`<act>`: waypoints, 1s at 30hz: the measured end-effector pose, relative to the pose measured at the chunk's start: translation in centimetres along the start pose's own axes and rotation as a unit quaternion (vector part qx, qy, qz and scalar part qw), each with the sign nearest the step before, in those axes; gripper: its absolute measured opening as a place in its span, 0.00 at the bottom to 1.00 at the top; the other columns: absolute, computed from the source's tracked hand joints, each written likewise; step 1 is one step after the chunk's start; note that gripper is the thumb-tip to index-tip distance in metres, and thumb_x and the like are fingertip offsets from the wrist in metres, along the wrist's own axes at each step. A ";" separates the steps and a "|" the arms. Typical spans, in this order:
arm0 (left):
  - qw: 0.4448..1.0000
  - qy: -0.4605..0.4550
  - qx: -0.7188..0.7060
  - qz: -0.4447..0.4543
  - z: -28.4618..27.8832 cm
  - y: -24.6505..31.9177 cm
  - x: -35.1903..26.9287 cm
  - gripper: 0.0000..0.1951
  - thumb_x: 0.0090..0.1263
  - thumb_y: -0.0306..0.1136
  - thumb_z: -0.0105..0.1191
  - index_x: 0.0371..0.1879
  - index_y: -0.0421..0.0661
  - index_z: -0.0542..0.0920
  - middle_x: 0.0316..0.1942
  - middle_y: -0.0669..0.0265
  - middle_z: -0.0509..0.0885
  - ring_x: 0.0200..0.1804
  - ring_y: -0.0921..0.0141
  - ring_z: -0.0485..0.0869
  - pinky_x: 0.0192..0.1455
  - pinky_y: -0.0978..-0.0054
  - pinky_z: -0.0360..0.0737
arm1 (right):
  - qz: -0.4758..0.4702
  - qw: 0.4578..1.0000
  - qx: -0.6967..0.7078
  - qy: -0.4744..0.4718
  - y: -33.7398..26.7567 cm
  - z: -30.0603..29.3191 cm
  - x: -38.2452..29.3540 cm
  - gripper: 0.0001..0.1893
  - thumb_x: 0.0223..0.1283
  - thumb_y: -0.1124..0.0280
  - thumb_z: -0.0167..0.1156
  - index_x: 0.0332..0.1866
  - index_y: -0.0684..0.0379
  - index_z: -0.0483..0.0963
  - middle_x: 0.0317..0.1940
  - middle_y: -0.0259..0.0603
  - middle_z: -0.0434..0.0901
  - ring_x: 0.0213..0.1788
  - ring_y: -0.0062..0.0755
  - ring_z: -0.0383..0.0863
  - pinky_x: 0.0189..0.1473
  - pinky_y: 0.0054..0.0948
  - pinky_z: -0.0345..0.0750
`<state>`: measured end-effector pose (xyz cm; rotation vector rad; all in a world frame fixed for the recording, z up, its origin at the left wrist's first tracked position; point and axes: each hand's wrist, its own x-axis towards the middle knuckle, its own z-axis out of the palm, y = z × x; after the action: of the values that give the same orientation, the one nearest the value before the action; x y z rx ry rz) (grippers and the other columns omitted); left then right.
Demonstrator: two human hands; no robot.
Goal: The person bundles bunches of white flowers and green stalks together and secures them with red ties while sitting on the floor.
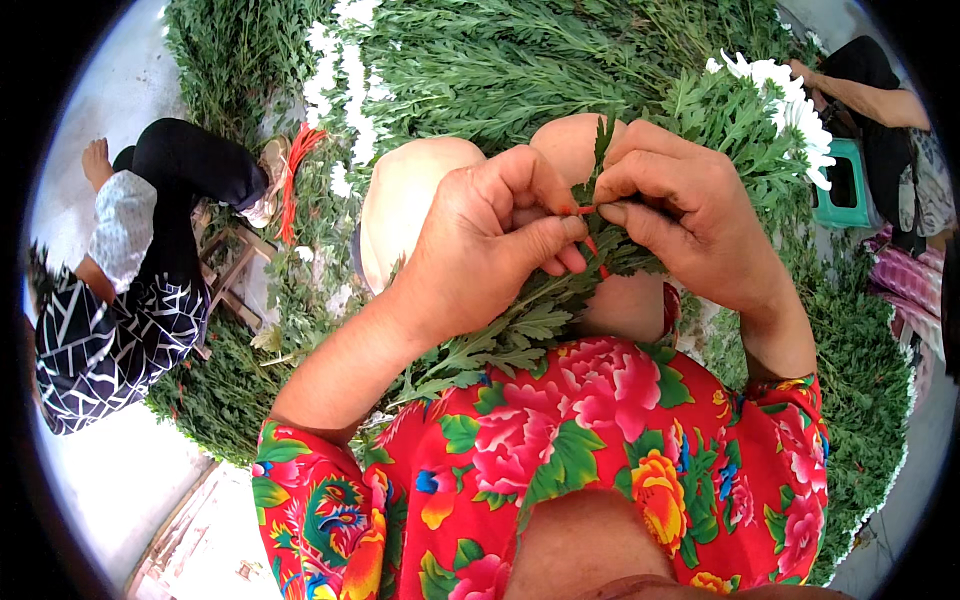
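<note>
A bunch of white chrysanthemums rests across my lap, with its white heads (796,112) at the upper right and its leafy stems (517,322) running down to the lower left. Around the stems passes a red tie (589,211). My left hand (510,217) pinches one part of this tie between thumb and forefinger. From the other side my right hand (667,202) pinches it too, thumb against fingers. The fingertips of both hands nearly meet above the stems. Whether the tie is knotted is too small to tell.
Green stems (510,67) with white flower heads (352,82) lie heaped ahead. Red ties (294,180) hang in a bundle at the left, near a person in black trousers (195,161) and a wooden stool (240,270). Another person's arm (874,97) and a teal plastic stool (844,187) are at the right.
</note>
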<state>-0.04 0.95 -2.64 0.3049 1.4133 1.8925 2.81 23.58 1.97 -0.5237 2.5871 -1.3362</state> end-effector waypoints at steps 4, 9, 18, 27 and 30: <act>0.996 0.002 -0.068 -0.051 -0.6 -0.2 0.2 0.04 0.74 0.20 0.60 0.39 0.40 0.78 0.38 0.62 0.88 0.38 0.70 0.92 0.34 0.79 0.86 | -0.008 1.000 0.021 -0.020 0.2 0.0 -0.1 0.06 0.56 0.81 0.67 0.38 0.65 0.79 0.34 0.42 0.78 0.34 0.39 0.80 0.35 0.30 0.76; 0.992 0.010 -0.063 -0.105 -0.7 0.5 0.6 0.04 0.72 0.20 0.61 0.36 0.42 0.80 0.39 0.62 0.88 0.36 0.71 0.91 0.30 0.83 0.80 | -0.143 0.986 -0.082 0.004 1.0 1.1 -0.5 0.06 0.57 0.79 0.68 0.38 0.61 0.81 0.35 0.40 0.79 0.31 0.40 0.79 0.32 0.30 0.76; 0.823 0.046 0.467 0.320 -0.5 -0.9 0.4 0.10 0.58 0.18 0.66 0.34 0.41 0.79 0.38 0.61 0.85 0.36 0.68 0.85 0.33 0.71 0.79 | -0.042 0.999 -0.002 -0.016 0.7 -0.1 1.5 0.12 0.52 0.81 0.66 0.43 0.62 0.80 0.35 0.44 0.82 0.36 0.49 0.83 0.40 0.37 0.80; 0.732 0.107 0.544 0.396 -0.6 -0.9 0.9 0.13 0.53 0.17 0.68 0.35 0.45 0.82 0.39 0.60 0.85 0.38 0.58 0.85 0.40 0.64 0.83 | -0.048 0.991 0.073 -0.103 3.8 0.9 4.1 0.13 0.50 0.84 0.65 0.44 0.65 0.81 0.39 0.46 0.84 0.45 0.49 0.84 0.49 0.39 0.80; 0.746 0.101 0.537 0.382 -0.2 -0.7 0.6 0.14 0.53 0.16 0.68 0.35 0.45 0.81 0.38 0.61 0.85 0.38 0.58 0.85 0.41 0.65 0.82 | -0.096 0.991 0.066 -0.070 4.3 1.6 3.6 0.08 0.51 0.83 0.64 0.38 0.66 0.79 0.36 0.45 0.83 0.43 0.48 0.83 0.48 0.40 0.80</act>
<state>-0.27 1.29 -3.46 1.4489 2.7304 1.3953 -1.01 23.31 -2.46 -0.8305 2.3654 -1.4593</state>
